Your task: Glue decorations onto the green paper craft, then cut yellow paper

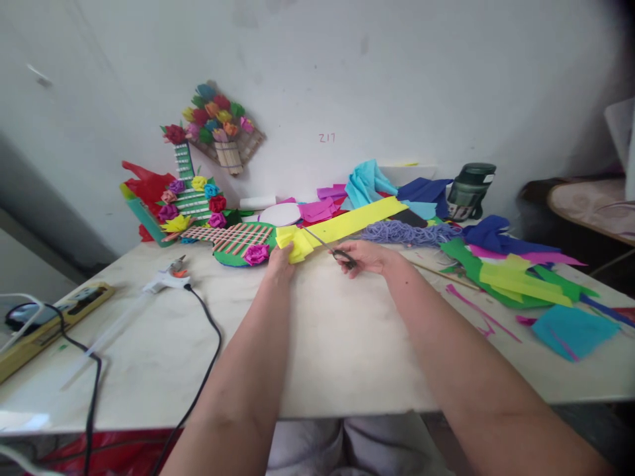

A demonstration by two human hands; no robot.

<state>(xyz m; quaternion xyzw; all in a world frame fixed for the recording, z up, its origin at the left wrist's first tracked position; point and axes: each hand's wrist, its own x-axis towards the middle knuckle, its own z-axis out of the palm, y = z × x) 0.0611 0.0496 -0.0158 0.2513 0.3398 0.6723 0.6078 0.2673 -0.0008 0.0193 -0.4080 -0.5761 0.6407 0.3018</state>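
Note:
My left hand (280,259) is closed on the folded near end of a long yellow paper strip (347,223) that runs away to the right across the table. My right hand (368,257) grips a pair of scissors (331,248) by the dark handles. The blades point left and up and meet the yellow strip just right of my left hand. Both forearms reach out over the pale table top (322,337).
A white glue gun (166,280) with a black cord (206,370) lies at the left. Paper-flower crafts (198,205) stand at the back left, and another hangs on the wall (221,125). Coloured paper scraps (516,274), purple yarn (401,233) and a dark green jar (469,192) fill the right.

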